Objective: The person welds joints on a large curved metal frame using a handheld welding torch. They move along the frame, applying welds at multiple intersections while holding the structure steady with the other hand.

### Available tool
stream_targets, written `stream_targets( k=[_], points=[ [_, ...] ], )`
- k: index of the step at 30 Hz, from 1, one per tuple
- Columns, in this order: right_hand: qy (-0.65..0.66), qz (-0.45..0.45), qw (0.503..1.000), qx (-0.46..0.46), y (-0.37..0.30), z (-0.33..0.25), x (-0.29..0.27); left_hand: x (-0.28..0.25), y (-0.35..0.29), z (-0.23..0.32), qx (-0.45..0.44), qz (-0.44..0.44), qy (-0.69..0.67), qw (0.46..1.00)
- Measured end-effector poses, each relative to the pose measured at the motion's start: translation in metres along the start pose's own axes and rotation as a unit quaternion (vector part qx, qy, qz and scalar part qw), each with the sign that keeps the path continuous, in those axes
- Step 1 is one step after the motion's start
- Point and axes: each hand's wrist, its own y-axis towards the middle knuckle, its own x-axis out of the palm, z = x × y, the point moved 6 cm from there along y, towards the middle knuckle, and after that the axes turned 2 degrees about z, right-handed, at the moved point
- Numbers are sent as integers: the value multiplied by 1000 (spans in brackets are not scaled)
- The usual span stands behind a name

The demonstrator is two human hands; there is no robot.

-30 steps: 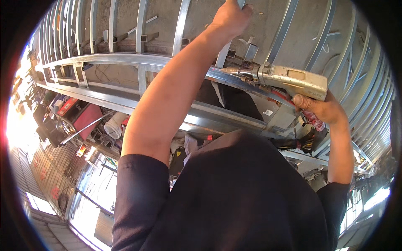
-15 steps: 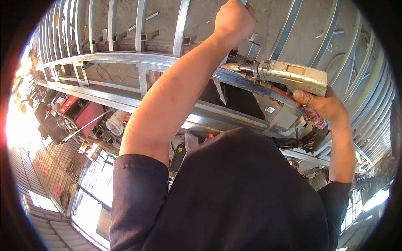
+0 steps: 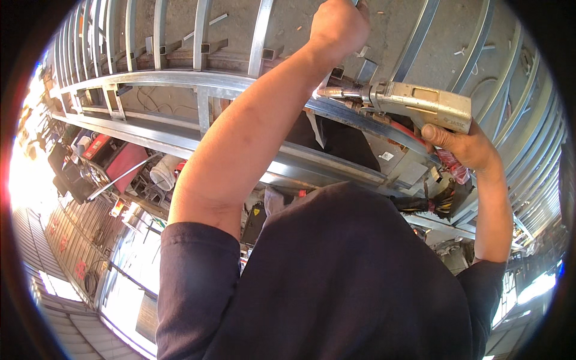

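My left hand (image 3: 340, 27) is closed in a fist around an upright metal bar, mostly hidden by the hand and forearm. In my right hand (image 3: 465, 147) is a boxy, silver-gold welding gun (image 3: 423, 103), its fingers wrapped round the grip beneath and the thumb along the side. The gun's copper-coloured nozzle (image 3: 333, 92) points left at the joint below my left fist. A small bright glow shows at the nozzle's tip, beside my left forearm. The joint lies on a long shiny metal rail (image 3: 225, 82), which passes under the forearm.
Evenly spaced metal bars (image 3: 259, 39) run off the rail at left and right. Short square tube ends (image 3: 268, 54) lie beyond it. A red cable (image 3: 408, 133) trails below the gun. A red machine (image 3: 99, 149) and clutter stand at left. Dark gloves (image 3: 441, 201) lie near my body.
A bright glow has appeared at the nozzle's tip. The view has shifted slightly; both hands keep their grips and the gun stays at the same joint.
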Motion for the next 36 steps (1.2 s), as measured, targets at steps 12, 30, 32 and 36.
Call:
stream_targets(
  k=[12,30,32,36],
  points=[
    [-15,13,1000,1,-2,-4,1,3,0,-1,6,-9,1,1000],
    [-17,28,999,-2,-7,4,-8,2,-2,-5,12,-12,-6,1000],
    [-21,22,1000,7,-6,4,-10,4,-1,-6,12,-15,-7,1000],
    [-19,25,1000,1,-8,9,-11,3,-3,-6,11,-16,-9,1000]
  ],
)
